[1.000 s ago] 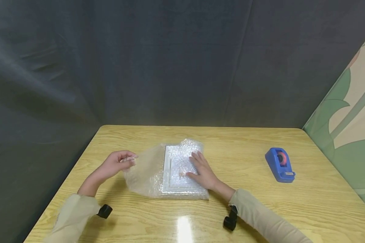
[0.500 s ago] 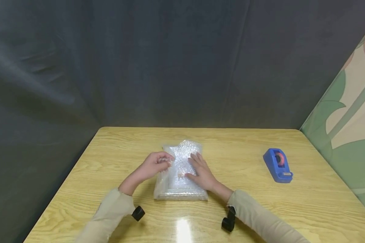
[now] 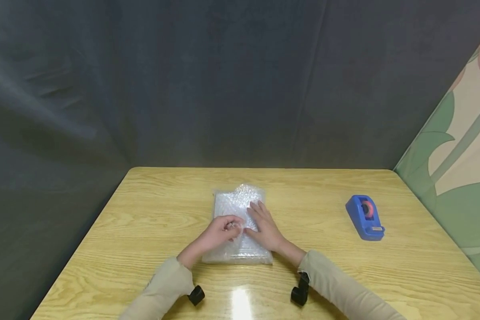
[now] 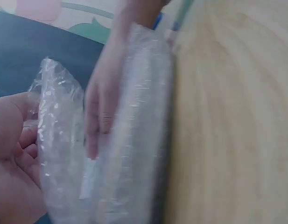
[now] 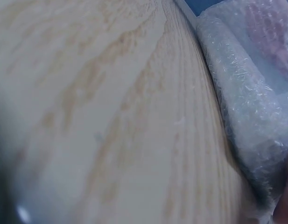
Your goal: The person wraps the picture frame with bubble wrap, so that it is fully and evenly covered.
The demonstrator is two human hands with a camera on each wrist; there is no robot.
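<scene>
A white picture frame [image 3: 249, 254] lies on the table under clear bubble wrap [image 3: 226, 201]. My left hand [image 3: 217, 235] pinches the edge of the wrap's left flap over the middle of the frame. In the left wrist view that flap [image 4: 62, 144] stands up from the wrapped frame, with the left hand [image 4: 15, 154] at its edge. Spread fingers of my right hand [image 3: 267, 232] rest on the wrap along the frame's right side. The right wrist view shows the bubble wrap [image 5: 244, 88] bulging around the frame's edge.
A blue tape dispenser [image 3: 365, 218] with a pink-cored roll stands at the right of the wooden table [image 3: 144, 204]. Behind the table hangs a dark curtain [image 3: 224, 89]. A panel with a leaf pattern [image 3: 468, 195] borders the right side.
My left hand has carried the bubble wrap flap from the left over the frame, then slightly nearer and right, up to the right thumb. The right hand has stayed in place.
</scene>
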